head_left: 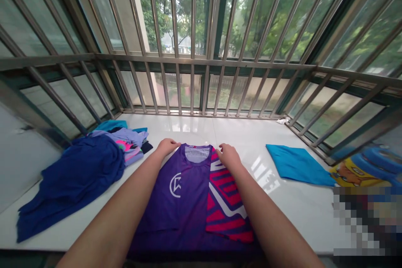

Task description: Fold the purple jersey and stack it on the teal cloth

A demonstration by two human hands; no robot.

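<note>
A purple T-shirt (194,192) lies front up before me, with its sleeves and sides folded in over the body. A white logo marks its left part, and a red-and-purple striped panel with a white line covers its right. My left hand (168,147) pinches the shirt's upper left corner beside the collar. At the upper right shoulder is my right hand (229,155), its thumb against the fabric edge and its fingers bent slightly apart from the thumb. Both forearms cross over the sides of the shirt and hide parts of it.
A dark blue garment (78,171) lies crumpled at left, beside a pile of lilac and teal clothes (130,138). To the right are a folded blue cloth (298,163) and a blue-and-yellow container (370,165). Metal window bars (204,63) enclose the white ledge (201,125).
</note>
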